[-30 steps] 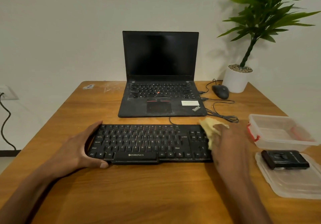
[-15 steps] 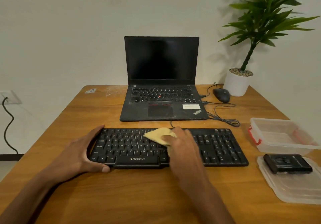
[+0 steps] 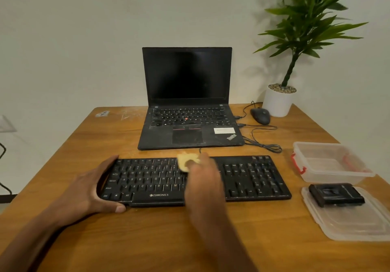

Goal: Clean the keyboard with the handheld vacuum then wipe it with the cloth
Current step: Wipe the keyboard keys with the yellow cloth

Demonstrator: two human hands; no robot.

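Note:
A black Zebronics keyboard [image 3: 249,179] lies across the near middle of the wooden table [image 3: 147,240]. My left hand [image 3: 90,189] grips its left end, thumb on the front edge. My right hand [image 3: 202,179] holds a small yellow cloth [image 3: 185,160] and presses it on the upper middle keys; the picture is blurred there. A black handheld vacuum [image 3: 335,194] lies on a clear plastic lid [image 3: 348,223] at the right.
An open black laptop [image 3: 187,111] stands behind the keyboard. A mouse [image 3: 260,115] with loose cables and a potted plant [image 3: 278,101] sit at the back right. A clear plastic box [image 3: 329,162] stands right of the keyboard.
My right hand has swept the cloth from the keyboard's right end leftward to its middle, now at the top rows. My left hand has kept its hold on the left end.

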